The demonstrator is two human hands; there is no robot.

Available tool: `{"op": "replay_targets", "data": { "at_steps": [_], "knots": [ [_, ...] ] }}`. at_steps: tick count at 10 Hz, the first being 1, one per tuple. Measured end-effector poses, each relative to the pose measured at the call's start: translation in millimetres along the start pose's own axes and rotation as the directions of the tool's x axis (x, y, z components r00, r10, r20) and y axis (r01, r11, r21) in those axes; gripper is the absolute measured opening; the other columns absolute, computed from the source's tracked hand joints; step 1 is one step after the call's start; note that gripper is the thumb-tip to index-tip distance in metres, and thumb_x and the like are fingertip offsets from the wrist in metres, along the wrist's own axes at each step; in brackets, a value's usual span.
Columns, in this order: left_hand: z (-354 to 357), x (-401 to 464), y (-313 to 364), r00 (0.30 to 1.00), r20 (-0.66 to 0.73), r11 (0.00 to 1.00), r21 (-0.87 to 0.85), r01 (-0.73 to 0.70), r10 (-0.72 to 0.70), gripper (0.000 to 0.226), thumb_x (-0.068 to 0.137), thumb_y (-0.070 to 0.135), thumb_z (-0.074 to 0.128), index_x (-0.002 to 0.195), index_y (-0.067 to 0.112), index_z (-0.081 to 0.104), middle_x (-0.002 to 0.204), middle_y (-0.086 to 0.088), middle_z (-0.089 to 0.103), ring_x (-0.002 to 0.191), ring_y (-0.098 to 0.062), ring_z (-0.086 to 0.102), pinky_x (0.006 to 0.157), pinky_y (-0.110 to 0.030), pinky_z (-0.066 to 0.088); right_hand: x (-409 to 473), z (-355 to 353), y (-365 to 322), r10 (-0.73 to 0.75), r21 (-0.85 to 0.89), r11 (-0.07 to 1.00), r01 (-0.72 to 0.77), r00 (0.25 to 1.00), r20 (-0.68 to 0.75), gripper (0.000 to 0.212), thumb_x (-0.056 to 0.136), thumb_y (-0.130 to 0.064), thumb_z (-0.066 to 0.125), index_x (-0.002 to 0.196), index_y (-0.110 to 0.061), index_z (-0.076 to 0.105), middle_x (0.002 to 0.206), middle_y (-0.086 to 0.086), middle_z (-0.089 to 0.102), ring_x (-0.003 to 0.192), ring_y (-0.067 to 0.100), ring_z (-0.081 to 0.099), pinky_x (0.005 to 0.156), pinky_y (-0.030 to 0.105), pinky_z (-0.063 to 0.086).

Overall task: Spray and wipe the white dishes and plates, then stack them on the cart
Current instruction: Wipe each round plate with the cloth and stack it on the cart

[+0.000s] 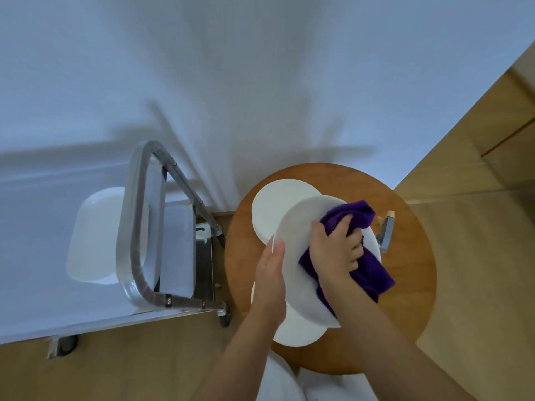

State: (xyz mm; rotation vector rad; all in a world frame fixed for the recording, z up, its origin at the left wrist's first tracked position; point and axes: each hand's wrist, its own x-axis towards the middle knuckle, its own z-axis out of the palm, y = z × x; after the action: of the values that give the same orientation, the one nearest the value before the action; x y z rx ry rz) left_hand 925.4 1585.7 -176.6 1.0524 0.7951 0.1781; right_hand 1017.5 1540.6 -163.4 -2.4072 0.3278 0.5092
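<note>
Mid-task: right hand (337, 250) clenches purple cloth (364, 273) on the raised plate (298, 227); left hand (270, 276) steadies its rim, fingers straight. Two plates wait on tabletop (405, 285); one dish (95, 235) sits on cart (139, 227).

Bare forearms, long nails, perhaps white trousers (278, 380)

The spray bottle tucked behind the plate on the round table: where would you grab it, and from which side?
Probably by the grey neck just below the trigger head of the spray bottle, coming from the right. The plate being wiped hides its body and blocks the left side, and the right hand with the purple cloth is in front, while the wooden table to the right is bare.
</note>
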Motion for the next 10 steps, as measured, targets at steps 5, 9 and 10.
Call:
{"op": "replay_targets", "data": {
  "at_steps": [5,9,10],
  "knots": [
    [-14.4,-3.8,38.5,0.992,0.021,0.985,-0.122,-0.119,0.123,0.059,0.082,0.055,0.048,0.129,0.021,0.055,0.121,-0.009,0.065,0.114,-0.025,0.061,0.099,-0.044,0.047,-65.7,0.8,21.9,-0.796,0.117,0.583,0.804,0.536,0.283,0.063,0.086,-0.061,0.014,0.144,-0.037,0.023,0.154,-0.013,0.018,0.140,0.000,-0.002,0.111,0.020,-0.007],
    [-34.3,-0.4,120.3,0.975,0.194,0.994,0.043,0.098,-0.105,0.039,0.078,0.043,0.061,0.105,0.015,0.063,0.085,-0.006,0.075,0.075,-0.022,0.072,0.055,-0.031,0.056,-29.2,-44.5,82.0,-0.928,-0.375,0.009,0.927,0.148,0.342,0.074,0.052,-0.012,0.088,0.121,-0.020,0.062,0.122,0.003,0.064,0.107,0.030,0.063,0.075,0.039,0.055],
    [-18.7,-10.8,107.7,0.999,0.008,0.996,-0.078,0.036,-0.036,0.028,0.086,0.029,0.062,0.110,0.017,0.059,0.095,-0.006,0.074,0.084,-0.025,0.071,0.059,-0.034,0.057,-36.9,-45.4,65.5,-0.954,-0.375,0.096,0.922,0.192,0.229,0.067,0.054,-0.012,0.088,0.117,-0.013,0.065,0.114,0.005,0.068,0.093,0.025,0.068,0.062,0.031,0.056]
  ]
}}
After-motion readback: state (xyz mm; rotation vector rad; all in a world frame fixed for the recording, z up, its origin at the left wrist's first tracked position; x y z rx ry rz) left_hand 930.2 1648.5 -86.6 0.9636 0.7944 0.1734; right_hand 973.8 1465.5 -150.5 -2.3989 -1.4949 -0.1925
